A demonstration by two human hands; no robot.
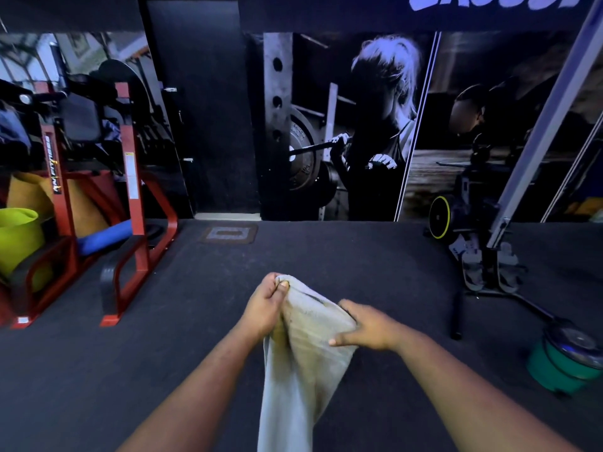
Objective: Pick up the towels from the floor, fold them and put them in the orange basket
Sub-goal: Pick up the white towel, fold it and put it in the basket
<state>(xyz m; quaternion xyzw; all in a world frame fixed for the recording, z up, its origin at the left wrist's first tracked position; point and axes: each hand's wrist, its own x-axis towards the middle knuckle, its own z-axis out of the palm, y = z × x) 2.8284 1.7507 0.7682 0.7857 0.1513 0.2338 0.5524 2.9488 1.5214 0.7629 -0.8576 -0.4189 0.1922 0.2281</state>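
One towel (303, 353); two hands: left grip (266, 308), right grip (365, 326) clamped on it.

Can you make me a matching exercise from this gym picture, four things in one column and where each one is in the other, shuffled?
Things:
1. towel
2. lime green bucket
3. teal tub
4. blue roller

Places:
A. on the floor at far right
B. lying under the red frame
C. held between left hand and right hand
D. at far left edge

Pairs: 1-C, 2-D, 3-A, 4-B
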